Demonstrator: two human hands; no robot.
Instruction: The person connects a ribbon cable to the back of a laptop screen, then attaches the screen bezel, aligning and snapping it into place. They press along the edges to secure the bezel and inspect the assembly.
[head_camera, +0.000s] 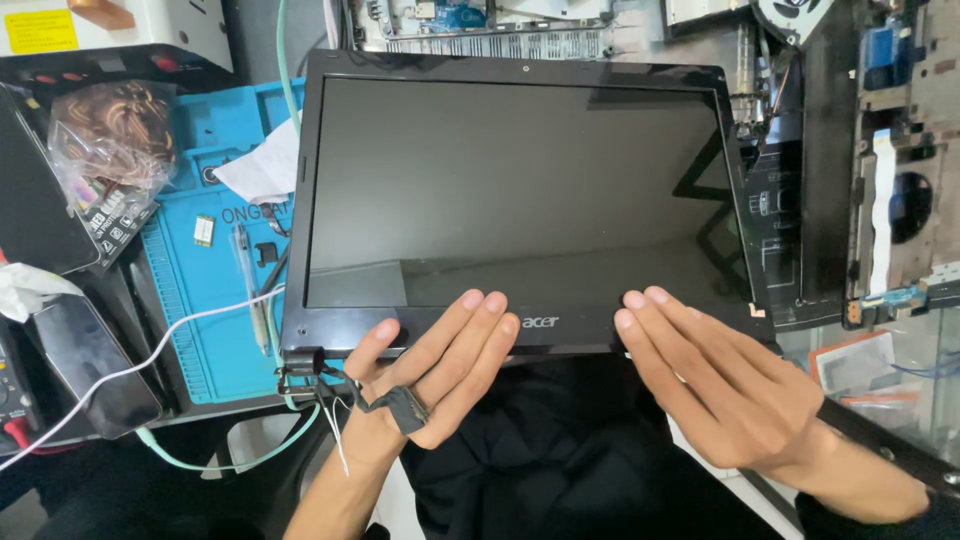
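A detached laptop screen assembly (520, 180) with a glossy black bezel lies flat in front of me, its dark panel facing up. My left hand (425, 365) rests palm up under the bottom bezel near the left hinge, fingers flat and together, with a black cable and loose wires (395, 405) across the palm. My right hand (710, 375) lies palm down with its fingertips on the lower bezel toward the right. A bare hinge bracket (300, 362) sticks out at the lower left corner.
A blue repair mat (215, 300) with small parts lies at left, crossed by a white cable (150, 355). A plastic bag of parts (105, 150) and a dark phone (85, 365) sit further left. Opened laptop chassis parts (900, 170) fill the right and back.
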